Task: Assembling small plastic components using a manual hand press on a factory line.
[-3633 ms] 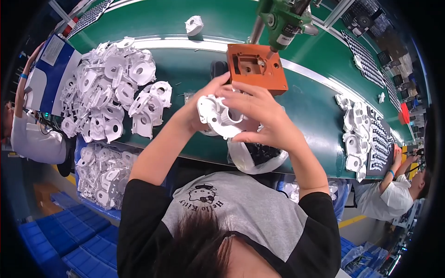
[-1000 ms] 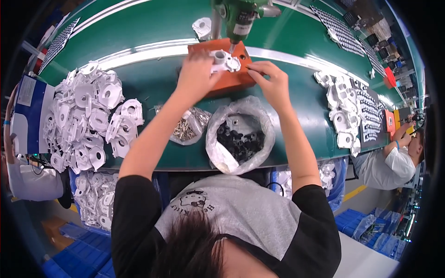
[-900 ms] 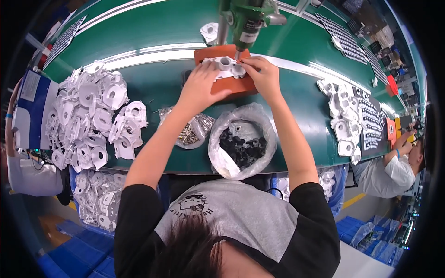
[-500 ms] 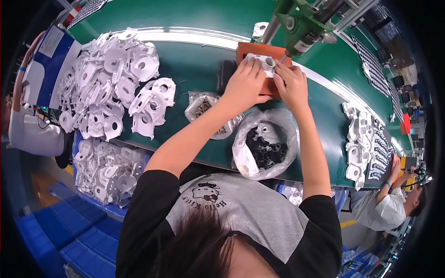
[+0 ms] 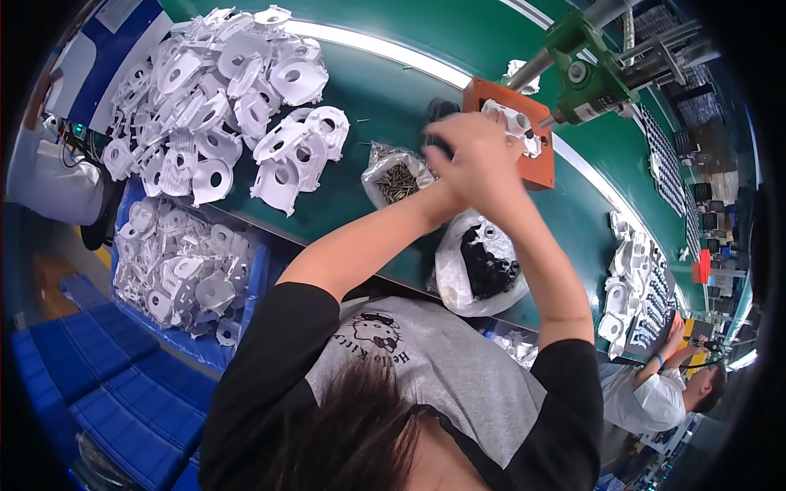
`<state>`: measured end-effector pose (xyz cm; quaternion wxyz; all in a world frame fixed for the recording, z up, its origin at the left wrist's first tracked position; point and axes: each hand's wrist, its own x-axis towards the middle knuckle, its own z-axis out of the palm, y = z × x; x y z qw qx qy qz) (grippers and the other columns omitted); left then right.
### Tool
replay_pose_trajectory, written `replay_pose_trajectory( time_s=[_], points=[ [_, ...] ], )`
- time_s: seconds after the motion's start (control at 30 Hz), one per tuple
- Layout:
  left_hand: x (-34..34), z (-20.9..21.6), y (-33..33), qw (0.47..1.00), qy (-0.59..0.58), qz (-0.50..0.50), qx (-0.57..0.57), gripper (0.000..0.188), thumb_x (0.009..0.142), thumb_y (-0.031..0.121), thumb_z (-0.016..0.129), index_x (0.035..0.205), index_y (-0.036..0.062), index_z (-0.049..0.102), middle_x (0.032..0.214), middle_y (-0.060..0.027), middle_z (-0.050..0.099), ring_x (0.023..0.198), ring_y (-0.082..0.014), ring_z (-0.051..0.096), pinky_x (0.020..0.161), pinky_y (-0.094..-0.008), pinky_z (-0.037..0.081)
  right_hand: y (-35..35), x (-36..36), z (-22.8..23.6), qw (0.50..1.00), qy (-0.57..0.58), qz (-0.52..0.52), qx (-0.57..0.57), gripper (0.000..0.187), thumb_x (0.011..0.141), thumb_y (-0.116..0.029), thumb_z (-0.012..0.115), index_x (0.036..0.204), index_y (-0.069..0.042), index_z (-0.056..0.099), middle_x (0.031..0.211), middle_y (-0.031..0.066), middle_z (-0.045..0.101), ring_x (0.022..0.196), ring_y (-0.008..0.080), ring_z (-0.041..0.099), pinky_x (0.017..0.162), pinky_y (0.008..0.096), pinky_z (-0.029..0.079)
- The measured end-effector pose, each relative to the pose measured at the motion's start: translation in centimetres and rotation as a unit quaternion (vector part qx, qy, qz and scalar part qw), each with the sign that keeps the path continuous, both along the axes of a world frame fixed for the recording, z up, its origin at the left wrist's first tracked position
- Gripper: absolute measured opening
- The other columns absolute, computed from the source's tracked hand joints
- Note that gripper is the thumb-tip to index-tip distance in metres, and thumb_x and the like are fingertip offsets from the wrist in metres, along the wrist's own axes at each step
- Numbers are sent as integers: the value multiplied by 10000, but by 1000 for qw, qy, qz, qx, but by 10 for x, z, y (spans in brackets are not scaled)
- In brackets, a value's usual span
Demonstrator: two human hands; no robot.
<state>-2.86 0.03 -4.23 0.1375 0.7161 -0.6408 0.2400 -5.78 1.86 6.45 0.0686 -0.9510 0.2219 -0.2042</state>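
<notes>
White and plastic-looking, the moulded part (image 5: 519, 124) is sitting on the orange block (image 5: 537, 170) at the far side of the green bench (image 5: 340, 188). It is probably being light, stiff and slightly slick, its thin edges calling for a hold at the outer rim. The blurred right hand (image 5: 479, 146) is overlapping the left hand (image 5: 449, 174), fingers pointing left near a black object (image 5: 443, 109); whether either grip is grasping or released, I cannot tell. Both forearms are slanting in from the near side.

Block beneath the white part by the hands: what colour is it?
Orange: the block shows best in the head view.
</notes>
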Motion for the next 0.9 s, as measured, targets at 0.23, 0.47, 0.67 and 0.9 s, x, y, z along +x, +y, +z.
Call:
replay_pose_trajectory(
  time_s=[0.23,0.47,0.67,0.9],
  points=[
    [13,31,8,944,195,-254,-80,688,576,391,793,1038,-11,481,1204,-342,439,1186,-451,398,1051,-500,276,-14,64,-50,970,189,135,76,167,810,-136,536,908,-53,642,897,102,651,946,266,582,859,393,390],
    [15,28,9,946,203,-242,-75,672,581,395,789,1023,-12,487,1212,-348,433,1192,-452,395,1056,-501,269,-18,61,-57,976,124,166,63,133,737,-128,543,696,-44,638,663,137,620,664,314,608,656,411,478],
    [8,13,-4,947,194,-228,-113,531,648,367,733,954,-5,511,1193,-347,457,1181,-452,410,1049,-512,275,-27,58,-48,956,160,132,206,178,743,-148,552,805,-20,659,750,177,636,689,334,624,670,401,508],
    [-3,1,-7,904,292,-223,-220,256,823,212,478,959,0,525,1169,-343,485,1148,-472,438,1022,-528,301,-82,87,-36,978,147,19,147,196,741,-147,529,814,-16,655,825,200,636,799,364,611,746,438,491]
  ],
)
